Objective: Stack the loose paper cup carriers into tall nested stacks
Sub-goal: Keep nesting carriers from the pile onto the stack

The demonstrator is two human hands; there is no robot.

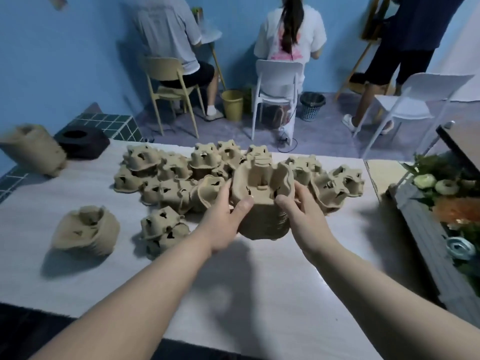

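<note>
**Both hands steadying the growing stack**

We have our two hands clamped on opposite sides of the tall nested stack of brown moulded-pulp cup carriers [262,203], which stands on the pale grey worktop [233,294] directly between them. The left hand [223,216] wraps the stack's left flank, thumb laid over the near rim of the top carrier; the right hand [298,214] pinches the right rim, fingers curled over its edge. We judge this two-sided hold is there to square the top carrier and press it down so it seats fully in the ones below, since a loose nest would lean as the stack rises.

Just beyond our fingertips lies the heap of loose brown pulp carriers [197,175], spreading to either side behind both hands. Keeping the stack right in front of that heap seems deliberate: each next piece is a short reach away.

Well out to the left of the left hand sits a shorter nested stack of brown carriers [87,231], and farther left and away from us a long stack lying tipped on its side [33,149], next to a black block with a round hole [81,142]. Between the shorter stack and our left forearm rest a few more loose carriers [162,229].

To the right of the right hand, past the worktop edge, a grey tray of artificial flowers [441,193] stays out of the way.
</note>
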